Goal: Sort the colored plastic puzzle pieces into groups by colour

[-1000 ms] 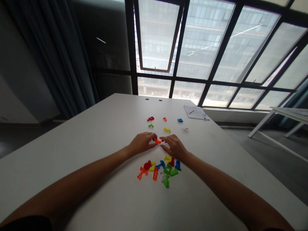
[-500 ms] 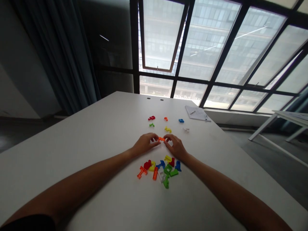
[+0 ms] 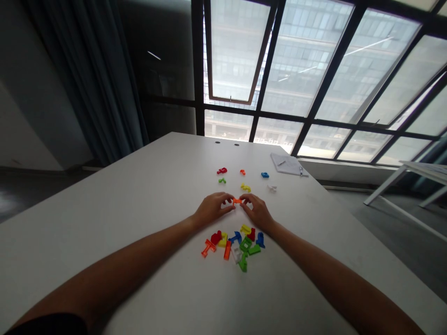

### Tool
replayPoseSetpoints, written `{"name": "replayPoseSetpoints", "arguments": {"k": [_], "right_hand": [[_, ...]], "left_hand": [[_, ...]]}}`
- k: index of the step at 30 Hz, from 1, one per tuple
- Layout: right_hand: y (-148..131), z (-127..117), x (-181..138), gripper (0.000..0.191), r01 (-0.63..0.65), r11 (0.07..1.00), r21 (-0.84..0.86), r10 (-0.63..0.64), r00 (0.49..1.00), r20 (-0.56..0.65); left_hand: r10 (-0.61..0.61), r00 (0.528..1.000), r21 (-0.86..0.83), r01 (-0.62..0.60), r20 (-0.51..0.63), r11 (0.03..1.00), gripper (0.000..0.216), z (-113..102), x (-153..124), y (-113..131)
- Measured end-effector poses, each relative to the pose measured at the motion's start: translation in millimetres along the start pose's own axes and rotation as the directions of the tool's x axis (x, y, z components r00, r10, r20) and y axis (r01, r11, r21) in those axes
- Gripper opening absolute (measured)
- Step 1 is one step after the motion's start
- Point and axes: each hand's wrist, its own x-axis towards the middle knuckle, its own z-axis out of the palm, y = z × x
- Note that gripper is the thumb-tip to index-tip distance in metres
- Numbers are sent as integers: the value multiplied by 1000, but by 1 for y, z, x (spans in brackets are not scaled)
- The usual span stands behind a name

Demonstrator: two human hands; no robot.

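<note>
Between my two hands is a small orange plastic piece [image 3: 237, 201], held over the white table [image 3: 157, 195]. The fingertips of my left hand [image 3: 213, 207] pinch its left end. At its right end, the thumb and fingers of my right hand [image 3: 257, 210] close on it. Nearer to me lies a loose pile of plastic pieces: an orange T-shaped one [image 3: 208, 248], a flat orange bar [image 3: 227, 250], a green square frame [image 3: 246, 244], a white piece [image 3: 236, 253], and several red, yellow, blue and green ones. Fine shape details are too small to make out.
Beyond my hands stand spaced-out pieces: red [image 3: 221, 170], green [image 3: 222, 180], orange [image 3: 242, 172], yellow [image 3: 246, 187], blue [image 3: 265, 175] and white [image 3: 272, 188]. Paper sheets [image 3: 288, 164] with pens lie at the far right edge. Another white table [image 3: 424, 170] is off to the right.
Both hands keep their grip on the orange piece, which appears turned slightly so its long side shows more. The whole view has shifted a little; the other pieces stay in place.
</note>
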Motion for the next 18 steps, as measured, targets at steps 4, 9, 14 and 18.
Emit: {"name": "replayPoseSetpoints", "arguments": {"k": [4,9,14,18], "right_hand": [[0,0,0,15,7,1000,-4,-7,1000,3],[1,0,0,15,24,1000,0,-24,1000,4],[0,1,0,14,8,1000,2,-8,1000,-14],[0,1,0,17,-5,1000,11,5,1000,-28]], "left_hand": [[1,1000,-3,-1,-14,1000,32,1,-1,-1],[-2,1000,11,3,-20,1000,31,-1,0,0],[-1,1000,-8,1,-28,1000,31,0,-1,0],[-34,999,-71,32,-22,997,34,3,2,-5]]}}
